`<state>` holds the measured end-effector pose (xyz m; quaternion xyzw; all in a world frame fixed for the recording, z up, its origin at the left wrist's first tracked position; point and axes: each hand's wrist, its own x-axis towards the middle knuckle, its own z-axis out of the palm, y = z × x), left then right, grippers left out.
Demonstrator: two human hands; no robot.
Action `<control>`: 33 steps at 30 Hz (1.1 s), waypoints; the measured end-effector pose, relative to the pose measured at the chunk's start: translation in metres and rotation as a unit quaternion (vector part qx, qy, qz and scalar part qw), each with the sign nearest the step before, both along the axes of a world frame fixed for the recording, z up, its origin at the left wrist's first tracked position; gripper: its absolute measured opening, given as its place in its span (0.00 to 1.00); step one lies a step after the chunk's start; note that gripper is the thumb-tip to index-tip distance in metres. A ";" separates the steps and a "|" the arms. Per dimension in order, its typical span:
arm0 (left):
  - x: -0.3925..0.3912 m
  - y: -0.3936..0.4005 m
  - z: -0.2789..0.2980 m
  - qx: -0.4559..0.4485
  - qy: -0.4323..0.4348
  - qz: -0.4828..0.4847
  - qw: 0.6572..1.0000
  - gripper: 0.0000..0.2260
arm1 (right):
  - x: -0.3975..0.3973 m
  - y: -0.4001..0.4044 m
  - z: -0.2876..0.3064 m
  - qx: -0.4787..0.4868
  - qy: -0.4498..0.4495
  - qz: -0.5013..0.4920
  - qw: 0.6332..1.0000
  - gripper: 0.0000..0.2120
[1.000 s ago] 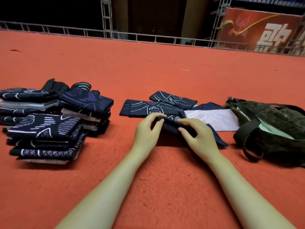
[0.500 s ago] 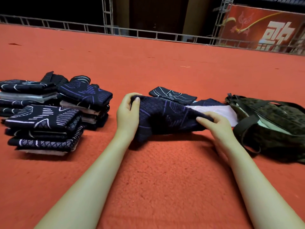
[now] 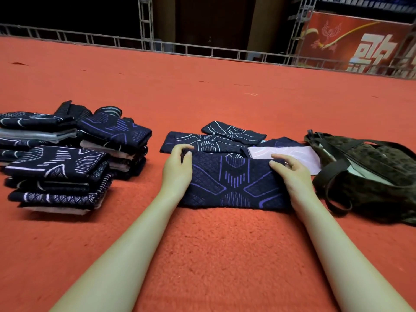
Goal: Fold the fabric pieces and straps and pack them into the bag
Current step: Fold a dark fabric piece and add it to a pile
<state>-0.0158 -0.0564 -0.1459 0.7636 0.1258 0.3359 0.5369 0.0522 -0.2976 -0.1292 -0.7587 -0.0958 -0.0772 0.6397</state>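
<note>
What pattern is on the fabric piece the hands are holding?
Dark navy fabric piece with purple geometric lines and diamond quilting, clearest in the head view.

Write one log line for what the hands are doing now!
left hand: grips cloth end | right hand: grips other end | cloth: flat on carpet | bag: open, right

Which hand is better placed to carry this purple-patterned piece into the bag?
Probably the right hand: it grips the piece's end nearest the bag; the left hand holds the far end.
</note>
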 end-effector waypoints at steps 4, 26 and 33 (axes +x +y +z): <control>0.001 0.006 -0.004 -0.012 0.045 0.022 0.999 0.08 | 0.002 0.002 -0.005 -0.107 -0.002 -0.004 0.994 0.22; -0.004 -0.028 -0.008 0.243 0.199 -0.055 0.948 0.11 | -0.025 0.039 -0.019 -0.214 -0.092 0.170 0.958 0.14; -0.006 -0.032 -0.004 0.176 0.186 -0.074 0.964 0.10 | -0.022 0.041 -0.023 -0.232 -0.122 0.080 0.962 0.12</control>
